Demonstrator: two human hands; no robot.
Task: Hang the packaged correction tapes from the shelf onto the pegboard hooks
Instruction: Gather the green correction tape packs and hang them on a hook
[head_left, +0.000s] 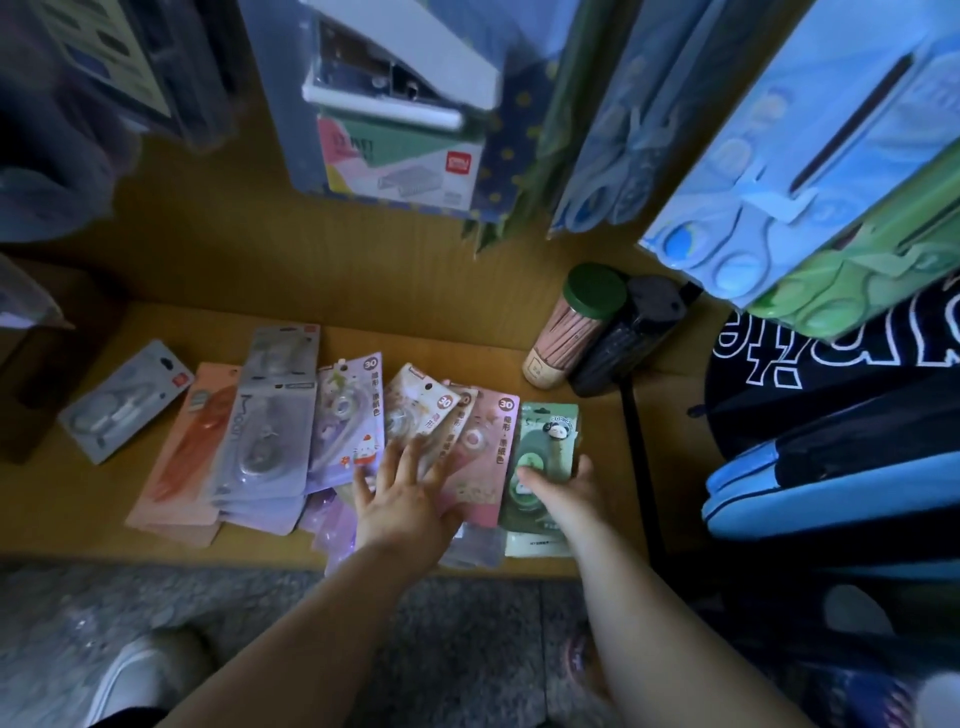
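Your left hand (400, 499) lies spread flat, fingers apart, on the middle of the packs (260, 441) fanned across the shelf (78, 509). Your right hand (566, 493) grips the green pack (545, 441) at the fan's right end, thumb on its face. The job looks barely begun: every pack in view lies on the shelf, none visibly hung. The pink card (491, 436) and its neighbours bear "30" in a dark disc beside Chinese characters. Farther back stands a pencil tube (571, 332); beyond it, a hanging stapler pack (395, 130) shows a red logo too small to read.
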